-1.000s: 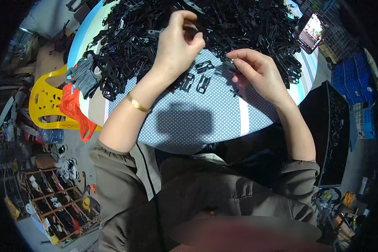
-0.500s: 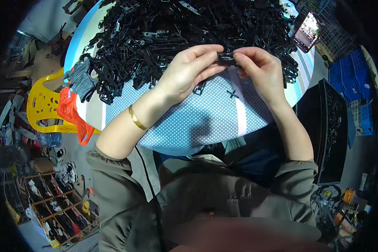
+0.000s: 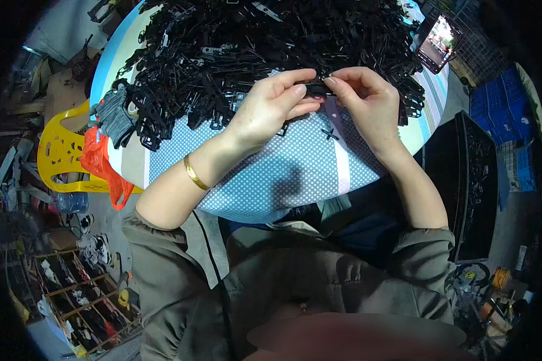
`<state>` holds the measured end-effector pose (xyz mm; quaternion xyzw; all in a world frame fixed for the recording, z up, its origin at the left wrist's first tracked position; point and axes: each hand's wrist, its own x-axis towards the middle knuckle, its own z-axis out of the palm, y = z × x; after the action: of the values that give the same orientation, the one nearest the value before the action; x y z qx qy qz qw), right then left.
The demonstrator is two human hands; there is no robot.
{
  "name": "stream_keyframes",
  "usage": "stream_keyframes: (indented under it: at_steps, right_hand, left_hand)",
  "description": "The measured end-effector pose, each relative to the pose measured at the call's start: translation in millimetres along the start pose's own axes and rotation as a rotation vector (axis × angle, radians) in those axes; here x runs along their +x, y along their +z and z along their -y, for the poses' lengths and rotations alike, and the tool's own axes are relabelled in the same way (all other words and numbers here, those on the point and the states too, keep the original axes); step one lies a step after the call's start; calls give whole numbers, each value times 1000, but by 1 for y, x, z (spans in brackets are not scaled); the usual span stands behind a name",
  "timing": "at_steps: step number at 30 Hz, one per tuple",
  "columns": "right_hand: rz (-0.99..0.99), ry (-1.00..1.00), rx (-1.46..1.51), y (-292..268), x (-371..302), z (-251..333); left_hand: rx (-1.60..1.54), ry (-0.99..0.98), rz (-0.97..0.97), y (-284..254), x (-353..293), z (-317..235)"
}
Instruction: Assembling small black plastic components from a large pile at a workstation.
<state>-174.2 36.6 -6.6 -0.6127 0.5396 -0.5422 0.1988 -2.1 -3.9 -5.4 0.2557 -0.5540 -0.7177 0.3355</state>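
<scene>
Between my two hands is a small black plastic part (image 3: 317, 89), its shape partly covered by fingers. My left hand (image 3: 266, 108) pinches its left end between thumb and fingers, and a gold bangle circles that wrist. Thumb and forefinger of my right hand (image 3: 370, 108) close on its right end. Just beyond both hands lies a large heap of similar black plastic parts (image 3: 217, 63). A small cross-shaped black piece (image 3: 330, 134) rests alone on the dotted tablecloth (image 3: 235, 171), nearer to me.
A phone (image 3: 438, 45) with a lit screen stands at the table's right edge. At the left edge lie a grey knitted cloth item (image 3: 115, 114) and a red plastic bag (image 3: 99, 159), beside a yellow chair (image 3: 54, 150). A black bin (image 3: 473, 186) and blue crates (image 3: 503, 105) stand right.
Both hands have stayed at nearly the same place with the black part. The right hand has shifted slightly left, and its fingertips sit closer to the left hand.
</scene>
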Motion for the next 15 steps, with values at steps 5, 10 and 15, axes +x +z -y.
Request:
stream_keyframes:
  at_steps: [5,10,15]
  right_hand:
    - [65,-55,-44,0,-3,0]
    - [53,-308,-491,-5,5,11]
    - [195,-135,-148,-7,36,-9]
  left_hand:
    - [134,34,-58,4,1,5]
    - [43,24,10,-3,-2,3]
    - [143,-75,164,12,-4,2]
